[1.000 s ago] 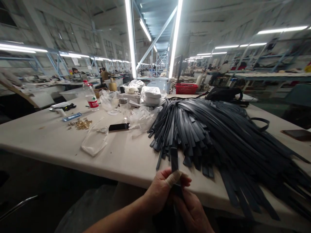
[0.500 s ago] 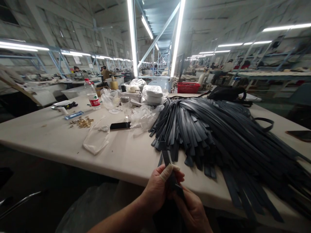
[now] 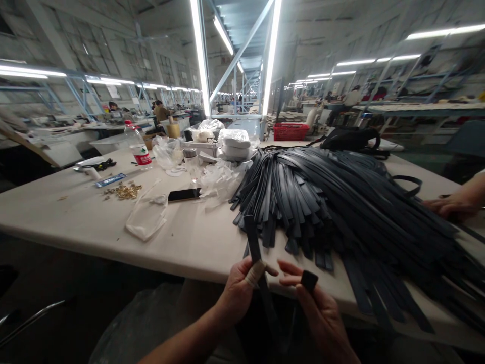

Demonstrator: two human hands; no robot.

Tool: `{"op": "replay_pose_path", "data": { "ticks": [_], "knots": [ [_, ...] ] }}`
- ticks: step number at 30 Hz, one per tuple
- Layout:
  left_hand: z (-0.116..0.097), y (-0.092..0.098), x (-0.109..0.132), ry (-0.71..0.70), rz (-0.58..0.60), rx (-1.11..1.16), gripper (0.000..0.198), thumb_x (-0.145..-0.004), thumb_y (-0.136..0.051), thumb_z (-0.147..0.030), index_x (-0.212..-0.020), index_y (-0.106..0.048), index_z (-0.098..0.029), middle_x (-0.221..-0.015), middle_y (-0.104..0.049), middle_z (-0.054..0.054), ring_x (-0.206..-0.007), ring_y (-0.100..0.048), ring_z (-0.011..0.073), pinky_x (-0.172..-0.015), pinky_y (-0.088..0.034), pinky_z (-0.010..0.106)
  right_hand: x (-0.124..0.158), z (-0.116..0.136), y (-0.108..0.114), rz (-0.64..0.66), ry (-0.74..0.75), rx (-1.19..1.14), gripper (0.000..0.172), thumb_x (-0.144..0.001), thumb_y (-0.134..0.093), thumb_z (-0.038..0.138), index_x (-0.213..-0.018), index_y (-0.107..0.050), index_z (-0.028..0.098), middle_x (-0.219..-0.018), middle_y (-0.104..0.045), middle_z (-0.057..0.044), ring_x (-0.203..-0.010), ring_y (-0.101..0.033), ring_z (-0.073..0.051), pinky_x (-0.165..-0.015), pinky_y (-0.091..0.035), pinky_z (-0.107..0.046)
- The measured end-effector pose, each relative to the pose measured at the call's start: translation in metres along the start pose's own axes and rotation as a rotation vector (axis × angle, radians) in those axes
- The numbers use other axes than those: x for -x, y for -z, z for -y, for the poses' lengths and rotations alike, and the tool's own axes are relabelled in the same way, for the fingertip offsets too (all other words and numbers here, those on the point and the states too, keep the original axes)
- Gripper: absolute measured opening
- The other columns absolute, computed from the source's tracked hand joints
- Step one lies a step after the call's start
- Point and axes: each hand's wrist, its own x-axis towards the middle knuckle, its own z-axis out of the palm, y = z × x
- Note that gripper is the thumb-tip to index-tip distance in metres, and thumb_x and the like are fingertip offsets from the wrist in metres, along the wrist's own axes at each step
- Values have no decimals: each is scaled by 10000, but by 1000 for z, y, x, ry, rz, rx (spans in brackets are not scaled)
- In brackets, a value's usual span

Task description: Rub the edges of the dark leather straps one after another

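My left hand (image 3: 239, 287) is closed round a flat black strap (image 3: 253, 240), its thumb wrapped in pale tape and pressed on the strap. One end of the strap points up and away over the table edge; the rest hangs down into shadow. My right hand (image 3: 316, 306), a little to the right, pinches a black strap end (image 3: 309, 280) between thumb and fingers, with other fingers stretched toward my left hand. Whether both pieces are one strap is hidden in the dark below. Just beyond my hands lies a large heap of black straps (image 3: 322, 187).
On the table (image 3: 197, 242) at left are gold-coloured metal pieces (image 3: 129, 191), a plastic bag (image 3: 146, 222), a phone (image 3: 184, 194) and a bottle (image 3: 142, 154). A red basket (image 3: 291, 132) stands behind. Another person's hand (image 3: 450, 205) reaches in from the right.
My hands have moved apart, the right one going right with a strap end in its fingers. Another person's hand and forearm have appeared at the right edge. The view has shifted slightly.
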Motion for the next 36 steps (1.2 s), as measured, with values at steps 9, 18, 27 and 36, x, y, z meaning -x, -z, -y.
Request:
{"op": "replay_pose_path", "data": {
  "ticks": [9, 18, 27, 36],
  "knots": [
    [4, -14, 11, 53, 390, -311, 428, -943, -577, -527, -829, -713, -137, -780, -624, 27, -714, -522, 156, -681, -405, 245, -25, 45, 2, 17, 6, -254, 305, -969, -600, 519, -969, -783, 276, -1180, -710, -63, -1220, -593, -280, -1110, -434, -432],
    [22, -14, 23, 137, 434, -326, 444, -964, -540, -521, -832, -731, -142, -753, -593, 21, -697, -497, 141, -664, -380, 240, -27, 48, 16, -105, -4, -389, 321, -955, -603, 560, -953, -772, 288, -1278, -683, -46, -1311, -531, -320, -1198, -269, -551],
    [33, -19, 16, 146, 380, -264, 467, -896, -613, -589, -826, -652, -130, -754, -537, 11, -708, -448, 145, -659, -366, 258, -22, 21, -6, -198, -55, -583, 375, -994, -556, 519, -1276, -653, 292, -1327, -656, -68, -1330, -523, -275, -1236, -237, -515],
    [29, -27, 10, -11, 373, -241, 471, -855, -681, -584, -1024, -646, -146, -944, -619, 52, -896, -543, 214, -803, -442, 285, -25, 19, -6, -402, -33, -460, 379, -868, -732, 538, -1115, -742, 252, -1219, -712, -94, -1241, -596, -320, -1196, -284, -572]
  ]
}}
